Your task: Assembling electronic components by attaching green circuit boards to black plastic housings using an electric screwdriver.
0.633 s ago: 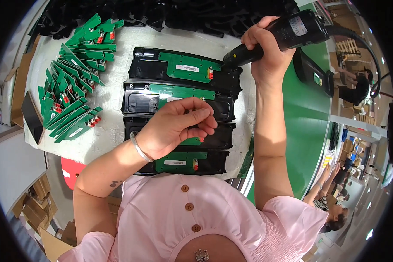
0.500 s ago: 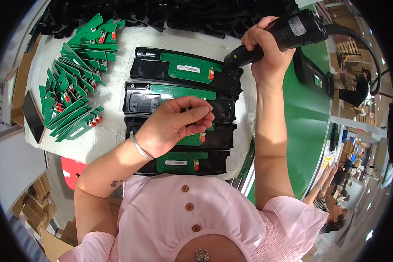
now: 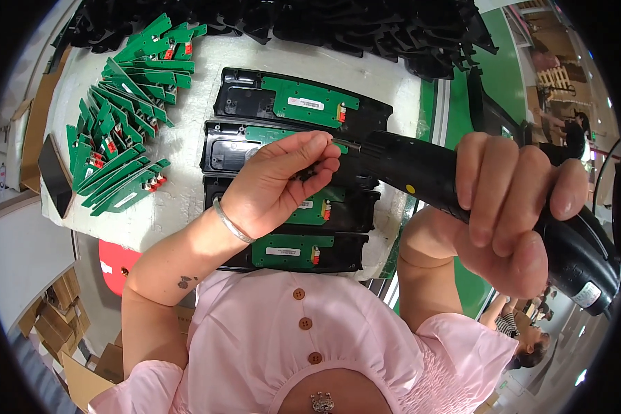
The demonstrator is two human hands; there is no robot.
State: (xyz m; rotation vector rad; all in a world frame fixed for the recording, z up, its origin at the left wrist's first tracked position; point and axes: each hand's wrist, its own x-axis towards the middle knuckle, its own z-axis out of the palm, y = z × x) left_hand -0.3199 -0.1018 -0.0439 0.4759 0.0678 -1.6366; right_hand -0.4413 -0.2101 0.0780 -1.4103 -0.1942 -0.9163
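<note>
My right hand (image 3: pixel 500 207) grips a black electric screwdriver (image 3: pixel 417 169), held nearly level with its nose to the left. Its thin metal bit (image 3: pixel 347 145) meets the fingertips of my left hand (image 3: pixel 283 176). That hand is closed in a pinch; the small item at the bit's tip is too small to name. Some tiny dark bits show in the curled fingers. Below the hands, several black plastic housings lie in a column, among them the farthest housing (image 3: pixel 238 103) with a green circuit board (image 3: pixel 310 103) in it. My left hand partly covers the second and third housings.
A fanned pile of green circuit boards (image 3: pixel 127 96) with red connectors lies on the white work mat (image 3: pixel 186 148) at left. Beside it rests a dark flat slab (image 3: pixel 54 176). Black plastic parts (image 3: pixel 310 31) are heaped along the far edge. A green table (image 3: pixel 462 110) extends at right.
My right hand has brought the screwdriver from the farthest housing nearer to me and turned it, so its bit now meets my left fingertips. My left hand has stayed nearly in place.
</note>
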